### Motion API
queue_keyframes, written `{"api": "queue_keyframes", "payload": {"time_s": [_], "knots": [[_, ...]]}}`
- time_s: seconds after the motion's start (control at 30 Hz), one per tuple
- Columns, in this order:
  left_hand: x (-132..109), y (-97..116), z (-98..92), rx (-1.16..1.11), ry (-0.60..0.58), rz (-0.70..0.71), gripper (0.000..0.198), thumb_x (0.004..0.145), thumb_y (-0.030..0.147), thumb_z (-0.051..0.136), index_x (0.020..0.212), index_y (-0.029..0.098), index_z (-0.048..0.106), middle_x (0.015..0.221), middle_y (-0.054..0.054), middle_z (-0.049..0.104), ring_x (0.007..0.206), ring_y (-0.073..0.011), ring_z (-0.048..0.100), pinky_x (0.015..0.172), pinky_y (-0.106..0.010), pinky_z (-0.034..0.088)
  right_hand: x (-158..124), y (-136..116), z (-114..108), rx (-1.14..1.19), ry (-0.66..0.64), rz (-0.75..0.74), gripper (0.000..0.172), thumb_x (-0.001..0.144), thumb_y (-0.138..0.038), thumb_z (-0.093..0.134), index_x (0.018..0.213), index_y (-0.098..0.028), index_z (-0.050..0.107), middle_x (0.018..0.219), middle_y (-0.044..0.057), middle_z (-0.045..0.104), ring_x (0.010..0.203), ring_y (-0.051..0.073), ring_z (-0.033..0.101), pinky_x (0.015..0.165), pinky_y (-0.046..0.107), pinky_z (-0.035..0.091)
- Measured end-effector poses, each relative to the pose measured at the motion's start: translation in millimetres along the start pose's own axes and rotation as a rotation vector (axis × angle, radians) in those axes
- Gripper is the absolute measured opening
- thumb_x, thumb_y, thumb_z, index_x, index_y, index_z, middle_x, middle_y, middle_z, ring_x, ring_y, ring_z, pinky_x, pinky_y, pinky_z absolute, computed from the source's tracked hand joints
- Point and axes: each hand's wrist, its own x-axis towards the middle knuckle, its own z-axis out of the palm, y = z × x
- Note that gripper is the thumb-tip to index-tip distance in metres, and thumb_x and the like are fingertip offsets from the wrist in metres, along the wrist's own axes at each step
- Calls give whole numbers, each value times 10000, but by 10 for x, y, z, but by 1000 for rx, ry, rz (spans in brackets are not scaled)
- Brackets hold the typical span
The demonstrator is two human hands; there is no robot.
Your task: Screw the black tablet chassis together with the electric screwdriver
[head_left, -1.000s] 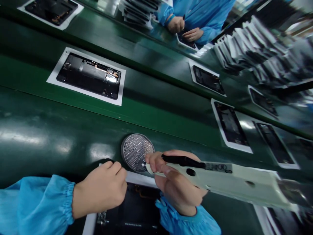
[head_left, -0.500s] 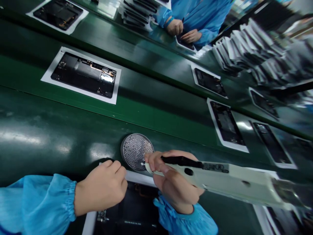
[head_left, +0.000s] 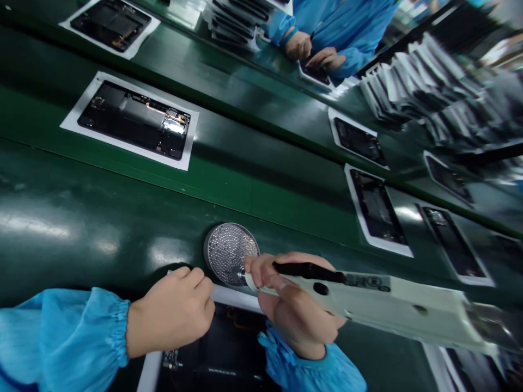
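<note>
My right hand (head_left: 298,305) is wrapped around a pale electric screwdriver (head_left: 392,305) with a black lever along its side. Its metal nose points into a round grey dish (head_left: 231,251) with a finely dotted surface; the tip itself is too small to make out. My left hand (head_left: 174,310) is closed in a loose fist at the left top corner of the open tablet (head_left: 220,359) in front of me. Whatever its fingers hold is hidden. The tablet, dark with its inner parts showing, lies on a white sheet (head_left: 237,299), partly covered by both hands.
Another opened tablet (head_left: 137,120) lies on white paper on the green belt (head_left: 261,196) ahead. More devices (head_left: 379,207) lie to the right. Across the line, a co-worker's hands (head_left: 312,54) work on a device beside stacked parts (head_left: 232,24). White-sheeted stacks (head_left: 420,81) stand at right.
On the nearer belt the tablets have slid slightly left, while those on the far lane have shifted right. Both my hands and the screwdriver keep nearly the same pose.
</note>
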Motion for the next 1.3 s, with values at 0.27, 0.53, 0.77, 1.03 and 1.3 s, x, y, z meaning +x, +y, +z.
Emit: {"api": "queue_keyframes", "payload": {"time_s": [0.27, 0.53, 0.77, 1.03, 1.3], "knots": [[2, -3, -5, -2, -10, 3, 141, 831, 114, 608, 697, 144, 574, 727, -64, 551, 686, -217, 527, 571, -335, 405, -9, 5, 6, -8, 27, -14, 203, 767, -134, 670, 935, -237, 722, 554, -42, 566, 494, 134, 537, 587, 329, 509], [5, 5, -4, -6, 18, -7, 134, 815, 108, 612, 689, 146, 585, 724, -58, 550, 677, -217, 526, 560, -336, 399, -14, 4, -2, -14, 28, -23, 201, 771, -143, 664, 944, -231, 714, 558, -44, 566, 492, 134, 537, 597, 336, 520], [-3, 6, -3, -21, -24, -4, 141, 839, 92, 578, 709, 146, 588, 734, -71, 562, 697, -221, 518, 587, -344, 398, 2, 28, 18, -13, 25, -11, 206, 756, -136, 660, 920, -243, 720, 551, -44, 556, 484, 135, 525, 566, 333, 511], [25, -75, -75, -41, -235, 20, 39, 773, 135, 652, 764, 120, 617, 809, -96, 577, 778, -240, 526, 632, -347, 462, -16, -424, -61, -45, 63, -17, 216, 799, -243, 749, 1009, -261, 703, 600, -31, 572, 529, 143, 520, 597, 356, 507], [54, -53, -126, -45, -111, 77, 76, 871, 85, 549, 820, 117, 594, 840, -99, 584, 762, -231, 512, 647, -358, 479, -30, -702, -344, -170, 147, 54, 367, 750, -377, 806, 1055, -213, 686, 780, 45, 698, 775, 232, 668, 835, 455, 534]]}}
